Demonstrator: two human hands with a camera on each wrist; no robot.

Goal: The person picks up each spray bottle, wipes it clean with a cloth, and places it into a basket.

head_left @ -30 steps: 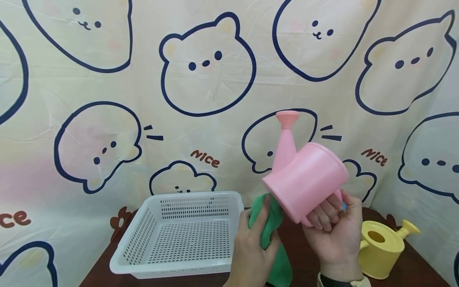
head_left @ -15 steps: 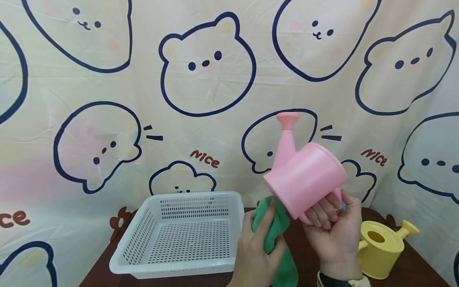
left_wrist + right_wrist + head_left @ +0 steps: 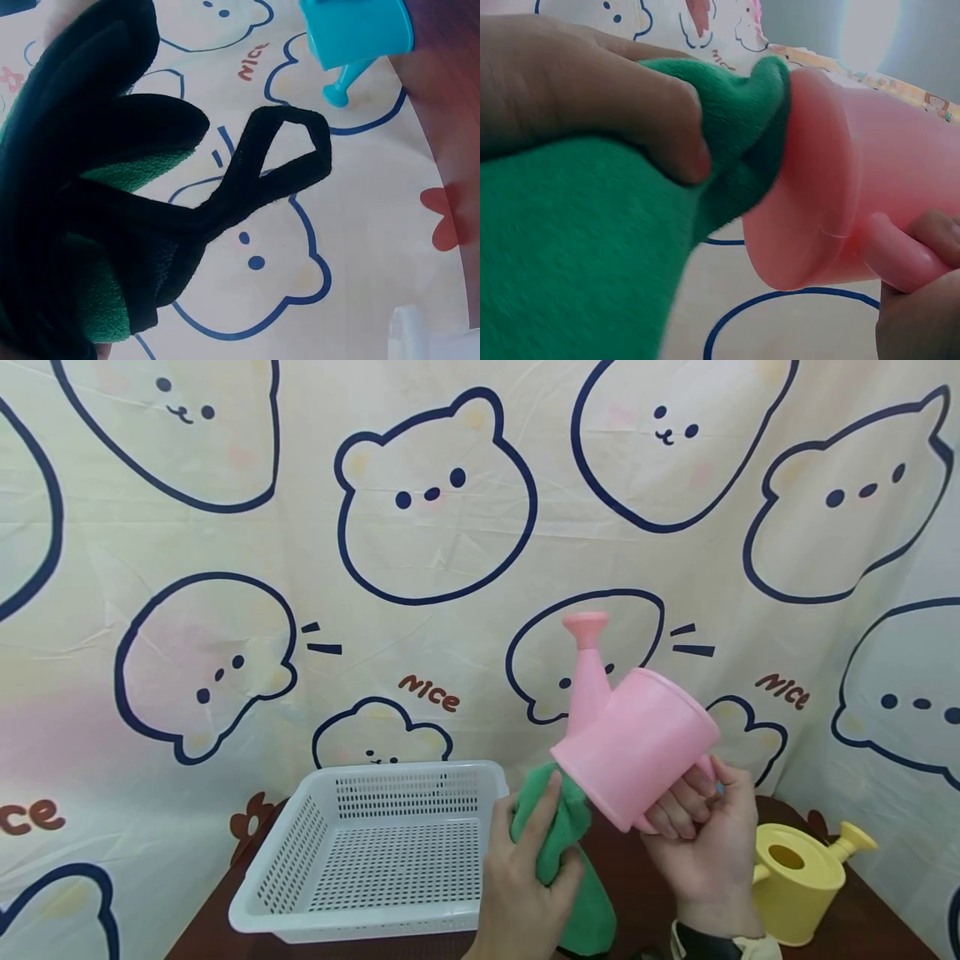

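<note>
My right hand [image 3: 705, 843] grips the handle of a pink watering can [image 3: 637, 747], holding it tilted in the air with its spout pointing up. In my left hand [image 3: 528, 877] is a bunched green cloth [image 3: 558, 827], whose lower part hangs down. The right wrist view shows the cloth [image 3: 742, 127] touching the base of the pink can [image 3: 802, 202]. Close to the left wrist camera, the cloth's black edging and hanging loop [image 3: 292, 161] are dark, and the fingers there are hard to make out.
A white perforated basket [image 3: 367, 918] stands left of my hands on the dark brown table [image 3: 645, 902]. To the right is a yellow watering can [image 3: 798, 885]. A blue watering can [image 3: 364, 34] shows in the left wrist view. A cartoon-printed cloth [image 3: 435, 552] hangs behind.
My left hand and the cloth have moved right along the pink can's base and back left. The can has shifted slightly left and down, still in my right hand.
</note>
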